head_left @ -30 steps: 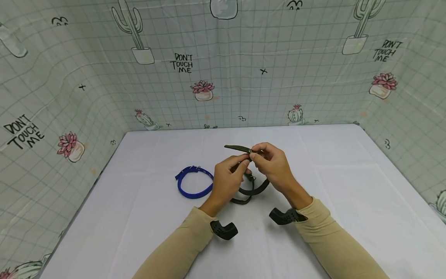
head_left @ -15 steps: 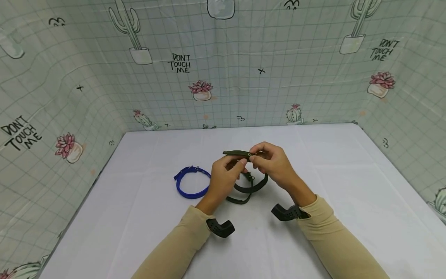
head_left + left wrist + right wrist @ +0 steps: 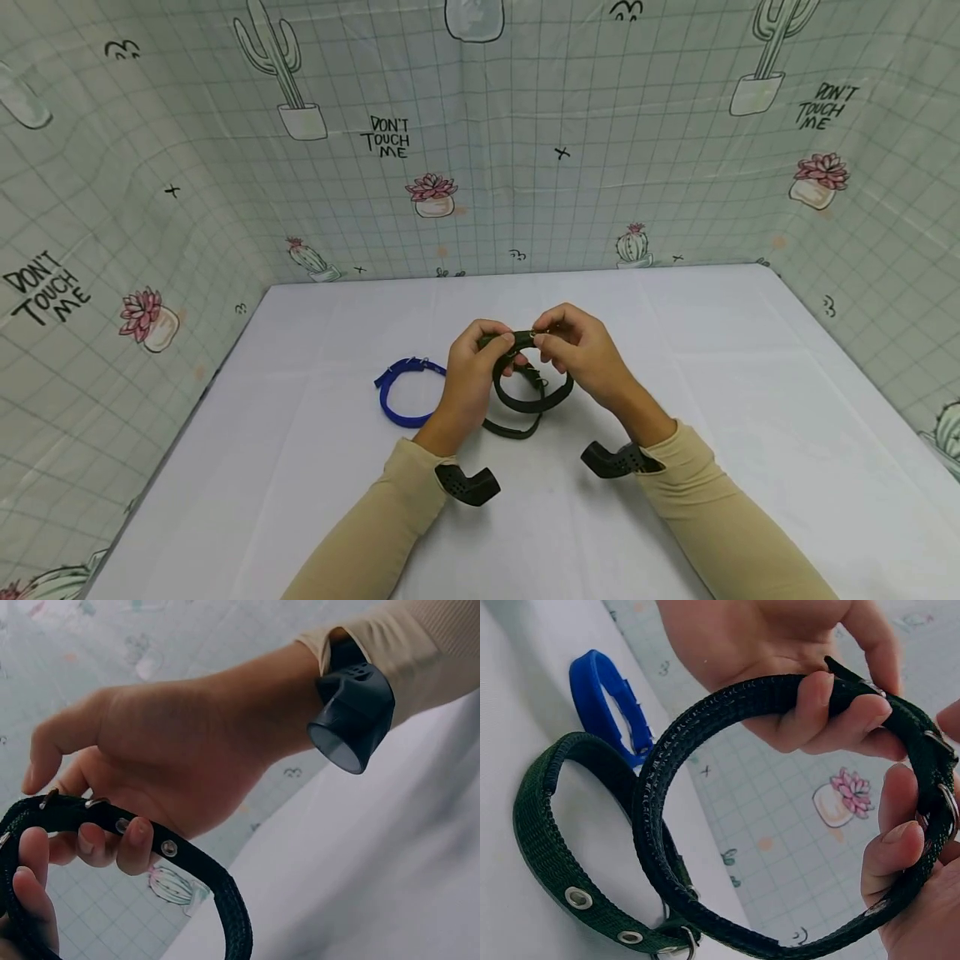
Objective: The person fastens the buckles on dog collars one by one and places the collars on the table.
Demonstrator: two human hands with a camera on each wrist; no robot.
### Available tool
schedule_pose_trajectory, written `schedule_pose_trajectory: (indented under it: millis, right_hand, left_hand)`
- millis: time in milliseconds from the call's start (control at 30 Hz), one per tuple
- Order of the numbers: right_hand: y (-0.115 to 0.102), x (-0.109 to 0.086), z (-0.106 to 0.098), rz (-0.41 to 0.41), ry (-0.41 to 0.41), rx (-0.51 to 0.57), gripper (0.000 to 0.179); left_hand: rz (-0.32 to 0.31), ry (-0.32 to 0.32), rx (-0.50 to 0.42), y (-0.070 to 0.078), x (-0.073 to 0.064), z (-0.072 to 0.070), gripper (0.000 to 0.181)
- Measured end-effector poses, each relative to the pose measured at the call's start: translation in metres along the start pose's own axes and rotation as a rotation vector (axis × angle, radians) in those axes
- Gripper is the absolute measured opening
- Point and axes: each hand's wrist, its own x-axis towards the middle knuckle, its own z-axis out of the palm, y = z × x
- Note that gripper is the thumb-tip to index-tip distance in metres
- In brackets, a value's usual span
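Both hands hold a dark green collar (image 3: 534, 406) above the table, bent into a ring with its buckle part at the top. My left hand (image 3: 471, 371) pinches the strap left of the buckle, thumb on top and fingers beneath. My right hand (image 3: 588, 354) grips the collar at the buckle end, beside a metal ring seen in the right wrist view. Metal eyelets (image 3: 169, 848) show on the strap. Below lies a second green collar (image 3: 532, 802), its eyelets and D-ring visible. To the left rests a blue collar (image 3: 408, 420), partly hidden by my left hand.
A white cloth covers the table (image 3: 330, 500). Behind and on both sides hangs a grid-patterned curtain (image 3: 510, 208) with cactus drawings. Black camera mounts stick out from the left wrist (image 3: 468, 485) and right wrist (image 3: 618, 460).
The strap end that stuck out to the left has come down along the ring, under my left thumb. My left hand has shifted slightly left, while the right stays at the buckle.
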Motion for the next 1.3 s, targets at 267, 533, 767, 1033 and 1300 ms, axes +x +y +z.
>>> schedule_pose_trajectory:
  millis: [267, 533, 767, 1033, 1300]
  right_hand:
    - [0.002, -0.001, 0.004, -0.011, 0.026, 0.001, 0.017]
    - [0.001, 0.001, 0.006, -0.02, 0.087, 0.037, 0.011]
    - [0.0, 0.002, 0.004, 0.009, 0.168, 0.085, 0.015]
    - [0.002, 0.004, -0.001, -0.012, 0.221, 0.116, 0.025]
    - [-0.001, 0.002, -0.002, -0.095, 0.095, 0.032, 0.032]
  left_hand:
    - [0.057, -0.045, 0.058, 0.001, 0.0, -0.001, 0.01]
    - [0.056, -0.019, 0.05, 0.002, 0.0, -0.003, 0.013]
    - [0.036, -0.074, 0.044, 0.003, 0.002, -0.004, 0.026]
    - [0.038, -0.196, 0.172, 0.0, 0.004, -0.009, 0.033]
    - [0.09, -0.146, 0.261, 0.006, 0.006, -0.013, 0.03]
